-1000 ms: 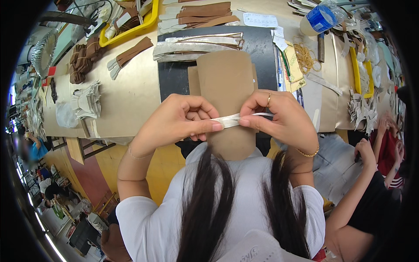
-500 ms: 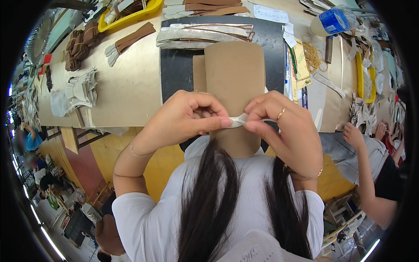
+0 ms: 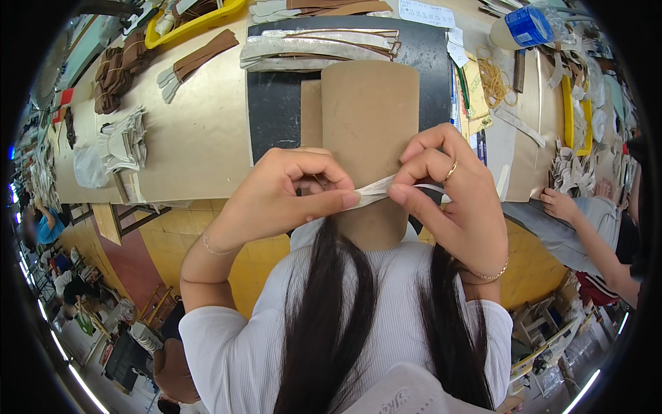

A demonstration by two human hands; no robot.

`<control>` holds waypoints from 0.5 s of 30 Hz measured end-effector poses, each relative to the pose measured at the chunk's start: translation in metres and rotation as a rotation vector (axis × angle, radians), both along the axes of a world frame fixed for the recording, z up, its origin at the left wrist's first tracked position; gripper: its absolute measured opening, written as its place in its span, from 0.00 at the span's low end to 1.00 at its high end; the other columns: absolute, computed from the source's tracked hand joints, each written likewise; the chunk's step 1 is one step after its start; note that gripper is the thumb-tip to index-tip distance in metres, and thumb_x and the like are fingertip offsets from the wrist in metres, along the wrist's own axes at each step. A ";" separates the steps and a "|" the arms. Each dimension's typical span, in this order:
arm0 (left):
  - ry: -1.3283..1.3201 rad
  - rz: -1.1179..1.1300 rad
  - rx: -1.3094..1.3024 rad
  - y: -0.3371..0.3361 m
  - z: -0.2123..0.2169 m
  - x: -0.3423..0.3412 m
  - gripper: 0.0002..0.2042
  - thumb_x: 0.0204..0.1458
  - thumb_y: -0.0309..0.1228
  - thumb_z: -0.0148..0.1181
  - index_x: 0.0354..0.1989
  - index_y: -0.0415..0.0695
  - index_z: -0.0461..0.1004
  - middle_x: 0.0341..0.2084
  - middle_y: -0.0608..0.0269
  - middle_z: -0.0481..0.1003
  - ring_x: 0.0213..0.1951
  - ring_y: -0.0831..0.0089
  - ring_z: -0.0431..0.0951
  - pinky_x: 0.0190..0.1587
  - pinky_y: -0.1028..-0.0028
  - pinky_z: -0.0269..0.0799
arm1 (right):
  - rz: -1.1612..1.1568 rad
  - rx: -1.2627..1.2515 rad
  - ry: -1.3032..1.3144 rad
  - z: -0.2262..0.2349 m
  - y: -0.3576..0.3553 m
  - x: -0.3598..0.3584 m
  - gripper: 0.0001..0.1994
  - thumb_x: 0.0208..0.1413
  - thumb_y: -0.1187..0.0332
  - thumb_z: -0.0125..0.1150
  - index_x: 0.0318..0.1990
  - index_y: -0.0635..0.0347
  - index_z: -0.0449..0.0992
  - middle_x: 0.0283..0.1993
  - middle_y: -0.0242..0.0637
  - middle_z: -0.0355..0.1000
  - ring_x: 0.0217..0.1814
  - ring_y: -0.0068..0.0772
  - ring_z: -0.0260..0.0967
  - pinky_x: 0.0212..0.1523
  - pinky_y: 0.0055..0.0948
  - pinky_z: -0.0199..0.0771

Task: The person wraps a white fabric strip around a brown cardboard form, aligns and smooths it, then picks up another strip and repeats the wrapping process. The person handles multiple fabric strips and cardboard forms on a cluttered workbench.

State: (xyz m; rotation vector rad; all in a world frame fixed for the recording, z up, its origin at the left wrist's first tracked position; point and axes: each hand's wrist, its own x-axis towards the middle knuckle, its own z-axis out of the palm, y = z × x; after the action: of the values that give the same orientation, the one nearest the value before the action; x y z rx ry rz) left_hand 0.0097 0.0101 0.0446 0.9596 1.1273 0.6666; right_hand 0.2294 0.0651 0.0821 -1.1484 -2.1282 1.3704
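Between my two hands a thin white strip (image 3: 374, 191) is stretched in front of a tan, rounded form (image 3: 371, 117). My left hand (image 3: 303, 185) pinches its left end between thumb and forefinger. On the other side my right hand (image 3: 445, 186) pinches the strip with thumb and fingertips, and a loose tail of it runs out past the palm. The form reaches from over the dark mat (image 3: 279, 103) toward my chest. Behind it lies a bundle of pale and brown strips (image 3: 317, 50).
Brown strips (image 3: 207, 55), a pale bundle (image 3: 123, 141) and a yellow tray (image 3: 196, 26) lie at left. At right are rubber bands (image 3: 495, 79), pens (image 3: 481, 148) and a blue-labelled container (image 3: 527, 29). A co-worker's arm (image 3: 586, 231) rests near the table edge at far right.
My hands have drawn slightly apart, my right hand rising a little, so more of the white strip shows between them. The co-worker's arm has shifted lower and outward.
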 end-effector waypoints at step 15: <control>0.063 -0.011 0.022 0.003 -0.003 0.002 0.03 0.45 0.17 0.64 0.28 0.34 0.76 0.30 0.67 0.64 0.31 0.83 0.67 0.33 0.84 0.65 | -0.135 -0.046 0.041 -0.017 0.001 0.001 0.05 0.45 0.76 0.67 0.28 0.65 0.75 0.35 0.36 0.65 0.33 0.29 0.69 0.33 0.25 0.73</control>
State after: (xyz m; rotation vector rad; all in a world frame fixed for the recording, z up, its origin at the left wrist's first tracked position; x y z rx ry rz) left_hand 0.0116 0.0126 0.0414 1.0107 1.1708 0.6446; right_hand 0.2300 0.0658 0.0653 -1.2464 -1.9619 1.3764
